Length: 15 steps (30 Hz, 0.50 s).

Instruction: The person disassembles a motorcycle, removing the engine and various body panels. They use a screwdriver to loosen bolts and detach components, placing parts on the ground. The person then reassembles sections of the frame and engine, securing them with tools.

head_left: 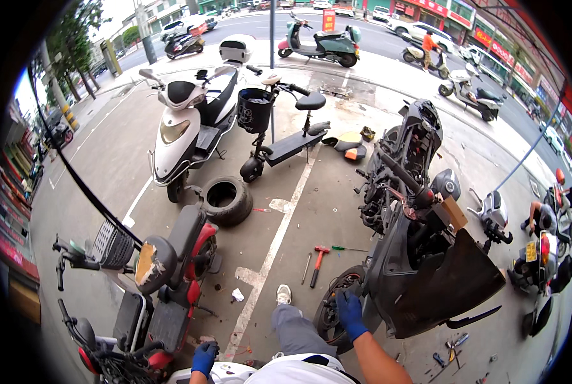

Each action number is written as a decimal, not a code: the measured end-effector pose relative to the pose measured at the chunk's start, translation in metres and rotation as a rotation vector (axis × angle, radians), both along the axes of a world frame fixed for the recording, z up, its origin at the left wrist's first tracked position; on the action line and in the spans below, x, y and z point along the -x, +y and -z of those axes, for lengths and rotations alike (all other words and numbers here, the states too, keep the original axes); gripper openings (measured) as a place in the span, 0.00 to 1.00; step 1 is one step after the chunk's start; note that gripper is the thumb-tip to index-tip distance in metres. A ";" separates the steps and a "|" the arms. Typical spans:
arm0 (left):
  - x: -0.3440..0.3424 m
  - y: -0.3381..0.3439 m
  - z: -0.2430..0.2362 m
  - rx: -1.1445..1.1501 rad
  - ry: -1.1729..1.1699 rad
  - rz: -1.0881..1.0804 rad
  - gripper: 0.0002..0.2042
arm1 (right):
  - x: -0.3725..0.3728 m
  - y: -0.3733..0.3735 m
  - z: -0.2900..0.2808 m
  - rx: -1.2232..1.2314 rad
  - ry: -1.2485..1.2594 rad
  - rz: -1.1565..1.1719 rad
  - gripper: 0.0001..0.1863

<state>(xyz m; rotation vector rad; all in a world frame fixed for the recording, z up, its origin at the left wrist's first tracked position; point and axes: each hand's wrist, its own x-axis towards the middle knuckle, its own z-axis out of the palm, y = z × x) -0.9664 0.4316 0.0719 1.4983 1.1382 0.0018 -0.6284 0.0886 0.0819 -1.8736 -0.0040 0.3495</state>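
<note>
My right hand (349, 312), in a blue glove, is over the front wheel (329, 323) of a partly stripped dark motorcycle (420, 281). Its fingers look curled in; anything in them is hidden. Down at the lower left, my left hand (204, 358), gloved in blue, is closed beside a white scooter body (231, 370). What it may hold is too small to make out. On the ground ahead lie a red-headed hammer (320, 264), a thin metal rod (306, 269) and a green-handled screwdriver (345, 248).
A red and black electric bike (177, 301) stands at left, a loose tyre (226, 200) beyond it. Farther off are a white scooter (193, 121) and a kick scooter with seat (286, 146). Scattered tools (451, 353) lie at lower right; a person (542, 217) crouches by parked scooters.
</note>
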 end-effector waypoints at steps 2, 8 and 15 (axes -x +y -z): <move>-0.035 0.044 0.014 0.003 0.015 -0.008 0.11 | -0.026 0.043 -0.004 -0.279 0.223 0.142 0.16; -0.095 0.211 0.100 -0.411 0.296 0.921 0.14 | -0.145 0.163 0.018 -0.315 0.345 0.107 0.15; -0.260 0.377 0.193 -0.584 -0.038 1.223 0.13 | -0.309 0.225 -0.012 -0.515 0.391 0.220 0.15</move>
